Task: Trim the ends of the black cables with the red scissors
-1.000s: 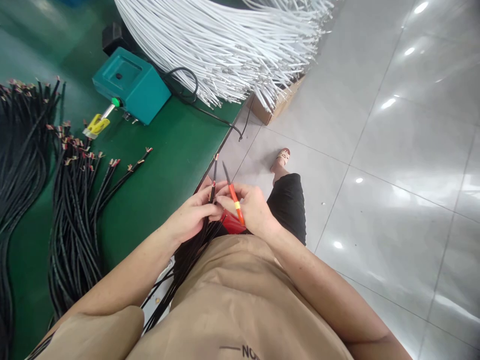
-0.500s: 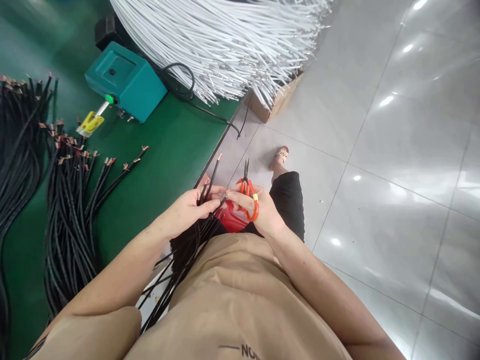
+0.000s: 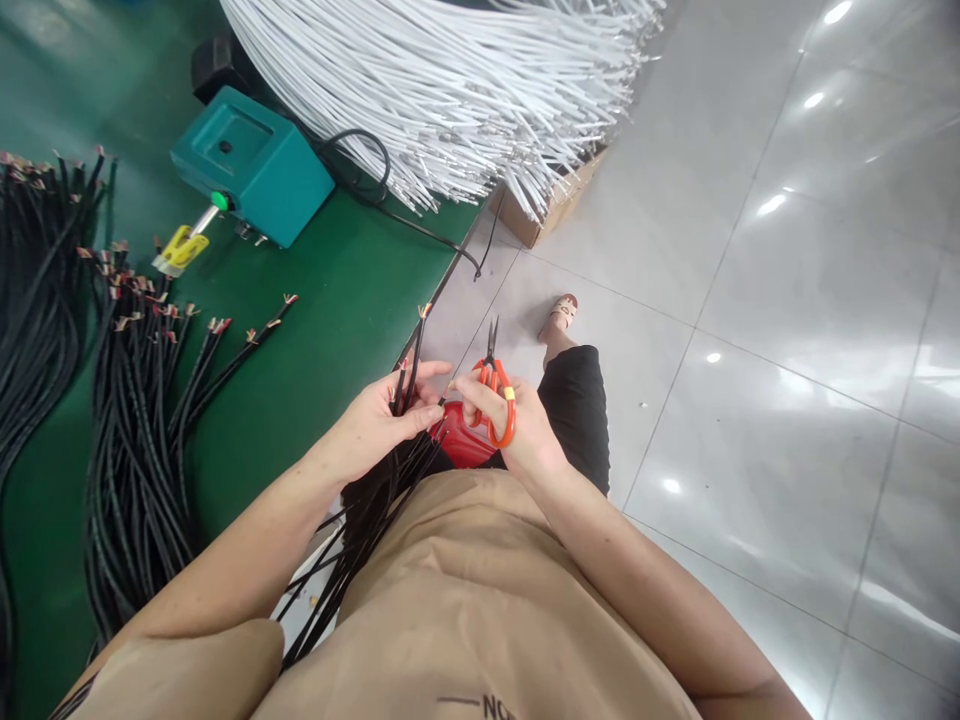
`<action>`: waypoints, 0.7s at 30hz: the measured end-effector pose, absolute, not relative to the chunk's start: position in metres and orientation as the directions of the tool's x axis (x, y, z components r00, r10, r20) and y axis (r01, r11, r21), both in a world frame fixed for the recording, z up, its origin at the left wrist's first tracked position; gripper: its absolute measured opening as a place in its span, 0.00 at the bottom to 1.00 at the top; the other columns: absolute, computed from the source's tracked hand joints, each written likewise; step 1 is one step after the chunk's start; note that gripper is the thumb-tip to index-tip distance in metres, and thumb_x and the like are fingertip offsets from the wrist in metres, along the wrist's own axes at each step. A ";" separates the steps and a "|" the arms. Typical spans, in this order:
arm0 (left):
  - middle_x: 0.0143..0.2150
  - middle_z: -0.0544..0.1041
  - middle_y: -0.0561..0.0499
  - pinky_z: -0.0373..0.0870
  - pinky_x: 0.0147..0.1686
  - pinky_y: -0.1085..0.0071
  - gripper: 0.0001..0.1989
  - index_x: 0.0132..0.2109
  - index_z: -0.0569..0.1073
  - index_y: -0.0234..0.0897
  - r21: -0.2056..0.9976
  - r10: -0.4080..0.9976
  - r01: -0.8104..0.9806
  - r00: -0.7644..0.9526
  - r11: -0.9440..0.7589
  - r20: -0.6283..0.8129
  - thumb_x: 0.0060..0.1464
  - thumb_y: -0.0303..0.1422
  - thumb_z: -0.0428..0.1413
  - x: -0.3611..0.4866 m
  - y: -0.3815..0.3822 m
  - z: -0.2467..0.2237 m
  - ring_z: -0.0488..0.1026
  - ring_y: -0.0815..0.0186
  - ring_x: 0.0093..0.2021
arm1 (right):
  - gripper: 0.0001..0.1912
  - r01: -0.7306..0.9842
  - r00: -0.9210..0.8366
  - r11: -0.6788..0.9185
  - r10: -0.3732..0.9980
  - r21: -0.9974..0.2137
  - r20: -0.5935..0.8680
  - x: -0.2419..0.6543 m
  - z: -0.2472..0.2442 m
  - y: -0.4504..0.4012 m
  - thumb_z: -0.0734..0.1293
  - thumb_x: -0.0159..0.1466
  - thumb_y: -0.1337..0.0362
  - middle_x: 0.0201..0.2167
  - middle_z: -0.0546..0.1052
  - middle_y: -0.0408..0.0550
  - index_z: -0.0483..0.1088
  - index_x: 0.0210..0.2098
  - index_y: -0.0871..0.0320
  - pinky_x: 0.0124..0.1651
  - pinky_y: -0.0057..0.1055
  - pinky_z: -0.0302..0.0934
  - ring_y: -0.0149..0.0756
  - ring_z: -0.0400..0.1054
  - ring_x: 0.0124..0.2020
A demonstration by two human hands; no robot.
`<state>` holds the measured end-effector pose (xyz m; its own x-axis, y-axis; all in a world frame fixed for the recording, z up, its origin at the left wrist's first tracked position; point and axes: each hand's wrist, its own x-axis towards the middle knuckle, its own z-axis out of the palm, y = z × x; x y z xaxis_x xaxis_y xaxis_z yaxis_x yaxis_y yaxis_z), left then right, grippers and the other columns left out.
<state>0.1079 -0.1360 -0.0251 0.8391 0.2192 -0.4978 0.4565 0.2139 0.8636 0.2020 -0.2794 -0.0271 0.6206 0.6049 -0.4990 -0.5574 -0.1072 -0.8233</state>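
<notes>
My left hand (image 3: pixel 382 415) is closed around a few black cables (image 3: pixel 415 365) whose stripped ends stick up past the fingers. Between its thumb and fingers one more cable end points toward my right hand (image 3: pixel 510 410). Orange-handled scissors (image 3: pixel 492 370) rest in my right hand, with a yellow band on one handle and the blades pointing away from me. The right fingertips are close to that cable end; whether they touch it I cannot tell. More black cables (image 3: pixel 367 535) hang across my lap under the left hand. Something red (image 3: pixel 466 440) shows below the hands.
On the green table (image 3: pixel 330 330) stands a teal machine (image 3: pixel 255 165) with a yellow tip. Bundles of black cable (image 3: pixel 142 450) with stripped ends lie at left. White cables (image 3: pixel 450 100) overhang the table edge above a cardboard box (image 3: pixel 551 205). Grey floor tiles (image 3: pixel 795 400) stretch rightward.
The upright cable ends in my left hand have tilted slightly left. My left forefinger is straighter, and the two hands' fingers are a little further apart. The scissors have barely moved.
</notes>
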 end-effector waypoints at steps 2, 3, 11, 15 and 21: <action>0.32 0.68 0.55 0.58 0.26 0.76 0.22 0.52 0.73 0.42 0.869 0.215 0.451 0.846 0.200 -0.489 0.48 0.33 0.62 0.107 -0.135 -0.026 0.61 0.73 0.28 | 0.14 -0.569 0.610 -0.099 0.614 -0.816 -0.500 0.201 -0.027 -0.278 0.68 0.56 0.56 0.15 0.65 0.38 0.66 0.21 0.58 0.27 0.26 0.53 0.26 0.57 0.20; 0.32 0.68 0.54 0.58 0.25 0.76 0.20 0.51 0.74 0.42 0.871 0.209 0.451 0.849 0.194 -0.486 0.48 0.33 0.62 0.107 -0.135 -0.026 0.60 0.73 0.28 | 0.14 -0.578 0.601 -0.094 0.623 -0.810 -0.501 0.201 -0.027 -0.278 0.68 0.56 0.57 0.15 0.65 0.38 0.66 0.20 0.58 0.27 0.26 0.54 0.26 0.57 0.21; 0.32 0.66 0.55 0.55 0.22 0.79 0.14 0.45 0.76 0.43 0.851 0.195 0.454 0.839 0.264 -0.508 0.48 0.32 0.62 0.107 -0.135 -0.025 0.58 0.76 0.26 | 0.12 -0.597 0.556 -0.140 0.637 -0.790 -0.534 0.199 -0.030 -0.281 0.68 0.56 0.60 0.15 0.64 0.37 0.66 0.20 0.59 0.25 0.26 0.53 0.25 0.57 0.19; 0.39 0.70 0.51 0.53 0.21 0.78 0.18 0.50 0.74 0.43 0.833 0.214 0.453 0.822 0.318 -0.528 0.50 0.35 0.61 0.108 -0.137 -0.024 0.55 0.77 0.25 | 0.10 -0.507 0.714 -0.092 0.512 -0.857 -0.478 0.203 -0.025 -0.281 0.69 0.56 0.59 0.16 0.65 0.37 0.69 0.24 0.58 0.25 0.25 0.52 0.25 0.57 0.20; 0.30 0.64 0.52 0.46 0.20 0.76 0.17 0.49 0.73 0.37 0.817 0.106 0.431 0.858 0.383 -0.502 0.57 0.42 0.53 0.108 -0.144 -0.024 0.50 0.74 0.24 | 0.08 -0.416 0.758 -0.074 0.523 -0.907 -0.390 0.210 -0.016 -0.271 0.68 0.56 0.59 0.18 0.68 0.38 0.72 0.28 0.58 0.26 0.26 0.56 0.25 0.59 0.20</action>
<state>0.1085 -0.1443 -0.0238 0.8582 0.1058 -0.5023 0.4310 0.3832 0.8169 0.2102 -0.2711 -0.0158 0.7577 0.5231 -0.3903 -0.4156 -0.0743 -0.9065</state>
